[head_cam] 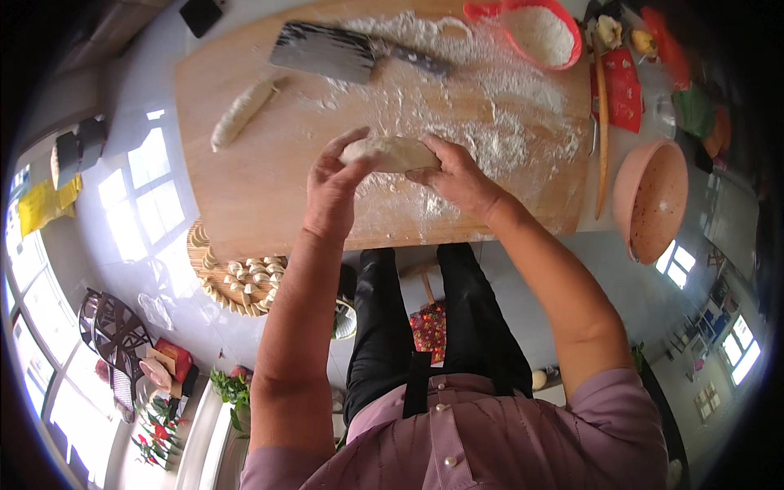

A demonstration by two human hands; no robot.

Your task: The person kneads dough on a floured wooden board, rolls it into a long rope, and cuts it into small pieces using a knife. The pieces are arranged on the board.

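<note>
A thick piece of pale dough (395, 154) is held between both hands over a floured wooden board (257, 208). My left hand (340, 180) grips its left end, fingers behind and thumb in front. My right hand (456, 174) has its fingers and thumb around the right end. Left of them on the board lies a rolled log of dough (241, 116). A cleaver (324, 52) with a flour-marked blade rests flat behind the hands, its dark handle pointing right. Loose flour (502, 141) is spread over the board's middle and right.
A red sieve or scoop of flour (542, 33) stands at the board's back right corner. A thin wooden rolling pin (601, 135) and a pink bowl (651, 199) lie beyond the right edge. Below the board's left front edge is a round woven tray (199, 242) holding several dumplings.
</note>
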